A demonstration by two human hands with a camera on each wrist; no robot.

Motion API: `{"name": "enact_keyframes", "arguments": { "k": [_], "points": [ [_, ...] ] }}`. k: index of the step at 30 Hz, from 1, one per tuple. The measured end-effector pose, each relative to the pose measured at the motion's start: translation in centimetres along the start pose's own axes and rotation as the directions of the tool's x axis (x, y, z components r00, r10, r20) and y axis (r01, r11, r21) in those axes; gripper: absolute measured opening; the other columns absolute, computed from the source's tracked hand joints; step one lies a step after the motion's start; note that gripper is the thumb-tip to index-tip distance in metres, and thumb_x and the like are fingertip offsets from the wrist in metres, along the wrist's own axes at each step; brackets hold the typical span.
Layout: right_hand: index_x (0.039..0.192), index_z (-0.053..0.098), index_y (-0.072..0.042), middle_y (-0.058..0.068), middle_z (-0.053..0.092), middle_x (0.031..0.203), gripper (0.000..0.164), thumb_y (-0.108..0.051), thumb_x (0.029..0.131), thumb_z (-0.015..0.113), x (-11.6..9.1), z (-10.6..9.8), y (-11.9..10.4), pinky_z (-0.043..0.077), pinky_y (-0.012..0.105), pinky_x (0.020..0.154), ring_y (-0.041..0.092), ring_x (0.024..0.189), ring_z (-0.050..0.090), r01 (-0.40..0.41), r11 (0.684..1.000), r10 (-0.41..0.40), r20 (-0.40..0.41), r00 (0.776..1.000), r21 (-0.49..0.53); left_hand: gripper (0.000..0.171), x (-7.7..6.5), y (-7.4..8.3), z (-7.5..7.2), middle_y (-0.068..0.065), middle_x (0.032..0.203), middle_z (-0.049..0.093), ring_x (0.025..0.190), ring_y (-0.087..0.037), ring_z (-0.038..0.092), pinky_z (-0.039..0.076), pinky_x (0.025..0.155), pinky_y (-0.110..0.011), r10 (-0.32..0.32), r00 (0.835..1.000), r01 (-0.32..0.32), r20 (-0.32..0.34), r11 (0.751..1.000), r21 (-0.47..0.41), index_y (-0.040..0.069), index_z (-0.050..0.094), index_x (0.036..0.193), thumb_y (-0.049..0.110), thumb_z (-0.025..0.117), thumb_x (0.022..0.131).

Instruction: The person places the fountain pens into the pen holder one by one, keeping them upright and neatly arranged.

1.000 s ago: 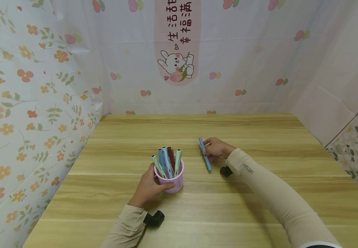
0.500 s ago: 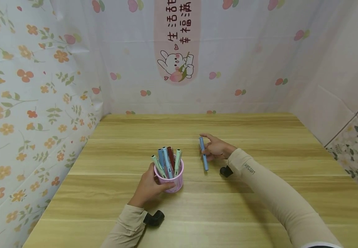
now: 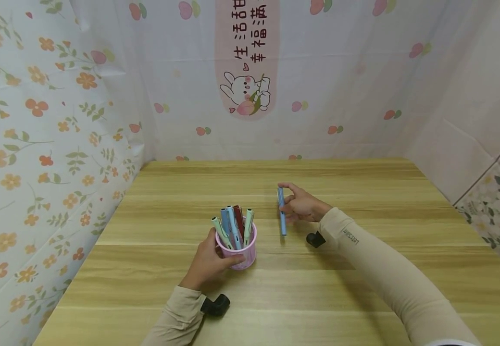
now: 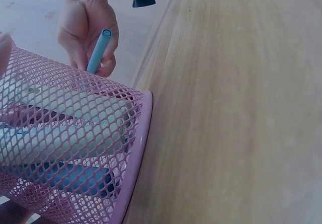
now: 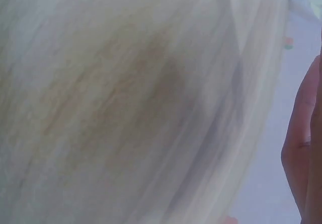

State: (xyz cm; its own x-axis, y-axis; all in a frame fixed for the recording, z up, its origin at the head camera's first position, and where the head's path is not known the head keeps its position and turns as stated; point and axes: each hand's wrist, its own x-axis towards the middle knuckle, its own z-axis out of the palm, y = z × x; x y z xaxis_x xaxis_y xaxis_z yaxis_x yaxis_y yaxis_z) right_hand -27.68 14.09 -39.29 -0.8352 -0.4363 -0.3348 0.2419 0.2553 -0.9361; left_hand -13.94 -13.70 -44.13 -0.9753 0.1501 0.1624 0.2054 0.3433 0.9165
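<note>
A pink mesh pen holder (image 3: 248, 255) stands on the wooden table, with several capped pens in it: light green, blue, light blue and dark red. My left hand (image 3: 208, 259) grips the holder from its left side, thumb across the front. To the right of the holder, my right hand (image 3: 304, 204) holds a blue pen (image 3: 282, 218) between thumb and fingers, with the index finger reaching to the pen's far end. The left wrist view shows the mesh wall (image 4: 70, 118) close up and the blue pen (image 4: 99, 50) in the right hand beyond it. Only part of the right hand (image 5: 304, 143) enters the right wrist view.
The wooden table (image 3: 341, 298) meets a patterned curtain (image 3: 319, 86) at the back and a flowered one (image 3: 51, 158) on the left. Black wrist cameras sit under both sleeves, the left one (image 3: 216, 305) close above the table.
The blue pen in my right hand has turned from slanted to nearly straight, its near end swinging left. My index finger has extended to its far end. The left hand and holder stay put.
</note>
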Motion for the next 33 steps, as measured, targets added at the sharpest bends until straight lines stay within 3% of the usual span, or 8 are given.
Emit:
{"name": "enact_keyframes", "arguments": {
  "k": [9, 18, 21, 33],
  "points": [
    [0.154, 0.015, -0.024, 0.027, 0.044, 0.127, 0.078, 0.008, 0.094, 0.053, -0.5, 0.6, -0.6, 0.056, 0.044, 0.080, 0.030, 0.096, 0.060, 0.023, 1.000, -0.023, -0.003, 1.000, 0.012, 0.080, 0.0, 0.0, -0.1, -0.016, 0.122, 0.060, 0.111, -0.032, 0.060, 0.051, 0.092, -0.047, 0.015, 1.000, -0.015, 0.003, 1.000, 0.007, -0.001, 0.042, 0.131, 0.016, 0.089, 0.069],
    [0.155, 0.015, -0.023, 0.026, 0.045, 0.125, 0.079, 0.007, 0.094, 0.055, -1.1, 1.8, -1.0, 0.054, 0.050, 0.085, 0.039, 0.107, 0.056, 0.046, 0.997, -0.047, 0.005, 0.999, 0.063, 0.083, -0.5, -0.6, -0.1, -0.017, 0.121, 0.061, 0.109, -0.031, 0.060, 0.051, 0.091, -0.045, 0.007, 1.000, -0.007, 0.003, 1.000, 0.006, -0.001, 0.041, 0.133, 0.018, 0.090, 0.068],
    [0.154, 0.015, -0.023, 0.024, 0.045, 0.124, 0.080, 0.007, 0.093, 0.055, -1.3, 2.3, -1.1, 0.051, 0.053, 0.088, 0.037, 0.106, 0.057, 0.038, 0.996, -0.038, 0.001, 0.999, 0.083, 0.083, -0.7, -0.5, -0.1, -0.017, 0.120, 0.061, 0.108, -0.031, 0.061, 0.052, 0.090, -0.044, -0.008, 1.000, 0.008, 0.003, 1.000, 0.002, -0.001, 0.041, 0.133, 0.018, 0.090, 0.068],
    [0.153, 0.016, -0.024, 0.017, 0.048, 0.113, 0.079, 0.008, 0.093, 0.055, -1.7, 2.6, -2.3, 0.056, 0.044, 0.081, 0.023, 0.089, 0.061, 0.097, 0.983, -0.088, -0.066, 0.994, 0.157, 0.083, 0.1, -0.2, 0.1, -0.016, 0.122, 0.060, 0.110, -0.031, 0.060, 0.051, 0.092, -0.046, 0.007, 1.000, -0.007, -0.006, 1.000, -0.028, -0.001, 0.041, 0.133, 0.010, 0.090, 0.067]
  ]
}}
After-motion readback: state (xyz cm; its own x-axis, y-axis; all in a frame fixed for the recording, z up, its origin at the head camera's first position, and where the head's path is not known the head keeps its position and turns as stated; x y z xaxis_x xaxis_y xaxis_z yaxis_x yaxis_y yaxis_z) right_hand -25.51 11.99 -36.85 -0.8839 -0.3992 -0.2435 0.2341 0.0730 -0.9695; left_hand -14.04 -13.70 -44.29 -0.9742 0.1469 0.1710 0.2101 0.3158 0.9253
